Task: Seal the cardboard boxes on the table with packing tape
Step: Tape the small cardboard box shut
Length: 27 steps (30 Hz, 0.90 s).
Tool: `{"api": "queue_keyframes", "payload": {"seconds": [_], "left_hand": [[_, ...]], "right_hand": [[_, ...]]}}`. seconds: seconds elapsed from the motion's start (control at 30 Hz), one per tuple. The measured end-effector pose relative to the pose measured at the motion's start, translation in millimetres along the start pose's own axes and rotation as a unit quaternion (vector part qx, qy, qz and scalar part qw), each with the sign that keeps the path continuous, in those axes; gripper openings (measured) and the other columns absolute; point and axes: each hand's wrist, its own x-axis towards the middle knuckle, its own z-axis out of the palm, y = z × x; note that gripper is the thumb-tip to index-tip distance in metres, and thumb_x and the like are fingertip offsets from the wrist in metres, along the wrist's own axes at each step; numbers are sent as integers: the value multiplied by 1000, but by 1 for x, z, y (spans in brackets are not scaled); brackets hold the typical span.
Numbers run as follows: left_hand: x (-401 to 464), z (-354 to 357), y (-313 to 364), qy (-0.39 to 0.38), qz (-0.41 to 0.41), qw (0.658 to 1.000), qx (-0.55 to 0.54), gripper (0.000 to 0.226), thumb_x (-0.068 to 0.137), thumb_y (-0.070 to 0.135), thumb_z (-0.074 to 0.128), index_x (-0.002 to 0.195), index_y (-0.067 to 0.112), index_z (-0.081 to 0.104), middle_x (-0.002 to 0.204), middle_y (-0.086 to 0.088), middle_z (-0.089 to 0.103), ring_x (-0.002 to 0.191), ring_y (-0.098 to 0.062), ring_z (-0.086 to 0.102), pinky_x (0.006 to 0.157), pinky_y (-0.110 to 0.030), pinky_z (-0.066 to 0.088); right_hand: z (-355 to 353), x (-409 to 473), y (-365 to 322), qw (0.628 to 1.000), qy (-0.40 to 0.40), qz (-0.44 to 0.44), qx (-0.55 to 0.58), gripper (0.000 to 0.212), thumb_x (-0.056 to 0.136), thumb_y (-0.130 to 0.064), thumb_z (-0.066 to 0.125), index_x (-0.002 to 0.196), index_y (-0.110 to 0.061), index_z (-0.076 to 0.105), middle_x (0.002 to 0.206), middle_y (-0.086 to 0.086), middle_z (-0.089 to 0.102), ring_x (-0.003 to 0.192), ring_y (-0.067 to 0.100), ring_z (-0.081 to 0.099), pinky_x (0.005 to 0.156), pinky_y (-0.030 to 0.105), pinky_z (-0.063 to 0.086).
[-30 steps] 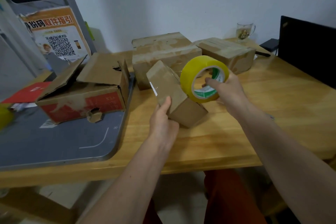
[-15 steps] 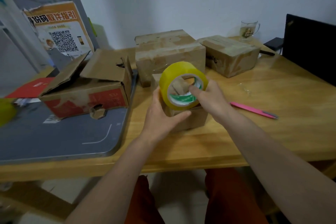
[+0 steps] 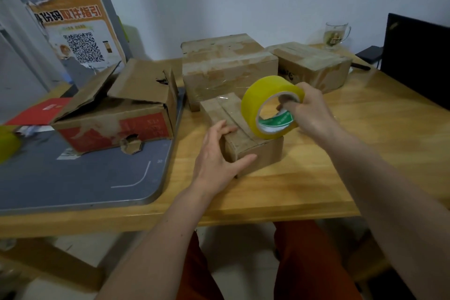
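- Small cardboard box [image 3: 239, 129] lies flat on the wooden table [image 3: 341, 153], near the front edge, long axis running away from the viewer; a strip of clear tape shows along its top seam.
- Left hand [image 3: 216, 156] rests against the box's near-left corner — fingers straight and laid on the top edge, thumb stretched along the near end face. No curl round the box; it steadies by pressing.
- Right hand [image 3: 308, 109] grips the tape roll [image 3: 270, 107]: fingers hooked through the core, thumb over the outer rim. Roll stands on edge, its lower rim touching the box top toward the near-right end, so the roll sits just right of the left hand and above the box.
- Roll is yellow outside; inner cardboard core carries a green-and-white label, writing too blurred to read.
- Behind the small box: a larger taped box [image 3: 229, 66], closed, tape patches glossy on top. To its right, a second closed box [image 3: 314, 66] with dark print on the near face, partly hidden, not legible.
- At left, an open box [image 3: 117, 114] with flaps raised and torn, red printed panel on the side, characters faded; it sits partly on a grey board [image 3: 73, 178].
- Poster [image 3: 75, 31] behind it: orange banner with Chinese characters, QR code beneath.
- Glass mug [image 3: 337, 34] at the far right of the table; black laptop screen [image 3: 418, 56] at the right edge.
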Motion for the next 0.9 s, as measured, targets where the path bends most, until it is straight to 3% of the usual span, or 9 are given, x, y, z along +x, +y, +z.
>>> {"api": "queue_keyframes", "payload": {"seconds": [0.13,0.2,0.3,0.37,0.47,0.6,0.67,0.77,0.9], "left_hand": [[0,3,-2,9,-2,1000,-2,93,69,53,80,143,30,30,135,19,51,134,1,36,100,-6,24],[-1,4,-3,14,0,1000,-5,93,69,51,81,144,29,30,135,20,51,133,3,36,100,-3,24],[-1,5,-4,11,6,1000,-2,91,69,53,80,143,32,31,136,20,50,133,3,38,100,-8,26],[-1,4,-3,10,7,1000,2,89,68,55,79,141,35,32,136,19,50,132,1,40,102,-12,29],[-2,3,-1,9,8,1000,5,84,67,57,78,136,44,32,137,16,50,131,0,42,102,-16,32],[-3,2,2,4,3,1000,25,74,68,58,75,125,56,27,138,13,47,127,4,39,95,-7,27],[-4,2,3,2,15,998,54,72,73,55,74,131,48,32,142,11,45,128,4,36,99,-11,28],[-6,5,4,10,65,989,132,73,86,51,65,149,26,37,155,2,38,144,-8,28,115,-28,26],[-9,10,10,41,222,957,179,55,95,34,57,142,7,49,151,-8,45,145,-19,33,121,-37,25]], "right_hand": [[12,-9,10,992,44,66,101,15,86,-27,71,94,-19,63,91,3,67,90,22,64,75,37,51],[17,-16,16,985,19,121,122,30,81,-29,76,104,-14,66,100,6,70,95,21,65,84,42,54],[17,-18,19,983,-3,140,115,28,86,-31,71,106,-12,66,102,12,70,96,26,66,88,49,54],[13,-15,14,991,-9,101,86,22,90,-31,66,99,-11,68,99,21,68,92,33,66,74,50,57],[1,-8,9,990,-20,95,106,7,94,-27,61,93,-22,66,101,12,67,94,27,65,49,36,58],[-9,-5,18,959,5,177,223,18,95,-22,60,112,-16,60,122,15,58,103,38,61,49,38,56],[-10,-4,21,958,-7,176,228,22,95,-22,61,116,-15,60,124,15,57,100,36,63,50,38,57],[-10,-4,24,955,-15,170,241,22,95,-20,61,116,-15,60,123,12,57,95,31,64,51,39,57],[-9,-3,27,953,-12,177,246,12,95,-16,60,106,-19,61,121,9,57,95,29,62,49,38,57]]}}
